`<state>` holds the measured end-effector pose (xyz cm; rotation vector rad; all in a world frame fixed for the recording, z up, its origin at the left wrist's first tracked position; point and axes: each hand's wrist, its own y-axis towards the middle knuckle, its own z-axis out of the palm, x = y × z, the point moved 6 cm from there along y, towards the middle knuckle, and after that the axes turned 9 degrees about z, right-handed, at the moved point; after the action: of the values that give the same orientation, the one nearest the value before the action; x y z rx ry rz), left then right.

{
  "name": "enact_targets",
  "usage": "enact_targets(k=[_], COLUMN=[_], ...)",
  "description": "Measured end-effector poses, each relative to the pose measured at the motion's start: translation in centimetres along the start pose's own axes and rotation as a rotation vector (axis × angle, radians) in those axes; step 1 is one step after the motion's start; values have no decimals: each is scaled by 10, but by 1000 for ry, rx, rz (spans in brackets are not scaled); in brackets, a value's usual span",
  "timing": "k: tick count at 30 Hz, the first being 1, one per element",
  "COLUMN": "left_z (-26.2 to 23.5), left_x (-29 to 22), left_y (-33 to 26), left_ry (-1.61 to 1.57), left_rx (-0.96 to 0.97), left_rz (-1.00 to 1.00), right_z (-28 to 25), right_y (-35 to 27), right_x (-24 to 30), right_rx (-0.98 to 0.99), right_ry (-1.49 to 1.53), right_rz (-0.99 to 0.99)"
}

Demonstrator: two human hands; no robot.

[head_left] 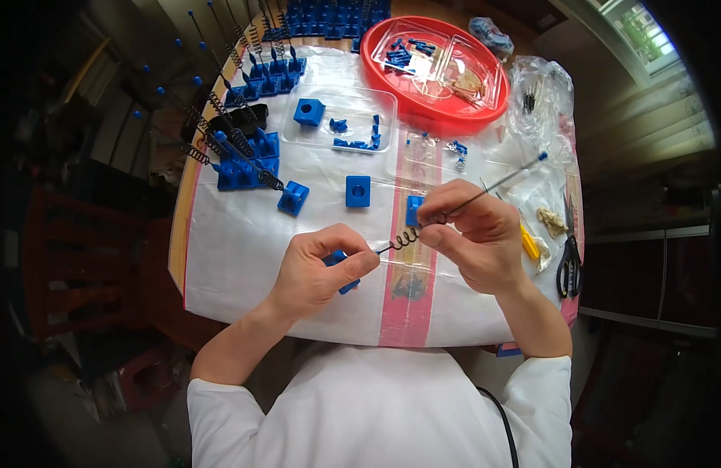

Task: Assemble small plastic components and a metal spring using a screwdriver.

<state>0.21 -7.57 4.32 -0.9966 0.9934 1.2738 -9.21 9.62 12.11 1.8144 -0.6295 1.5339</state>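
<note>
Both my hands hold a black coil spring (405,237) with a long straight stem, above the table. The fingertips of my left hand (317,273) pinch its lower left end. My right hand (481,238) is closed around the upper coils, and the stem runs up and right to a blue tip (542,157). A blue block (348,287) lies partly hidden under my left hand. Another blue block (414,209) is partly covered by my right hand. Farther off lie a square blue block with a round hole (358,192) and a blue base (293,199) with a spring stem attached.
Blue bases with upright spring stems (247,165) crowd the left side. Behind stand a clear tray (290,139) of small blue parts and a red basin (497,109). To the right are black scissors (569,269), a yellow-handled tool (529,246) and a plastic bag (559,101).
</note>
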Motion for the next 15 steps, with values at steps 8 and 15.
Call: enact_targets(k=[8, 15], left_z=[-16, -65], left_x=[-16, -20], left_y=[-15, -47], left_ry=[232, 395], left_rx=[-104, -310], left_rz=[232, 241], right_z=[23, 50], right_y=[72, 128], right_x=[17, 1], right_rx=[-27, 29], right_ry=[-7, -297], right_rz=[28, -121])
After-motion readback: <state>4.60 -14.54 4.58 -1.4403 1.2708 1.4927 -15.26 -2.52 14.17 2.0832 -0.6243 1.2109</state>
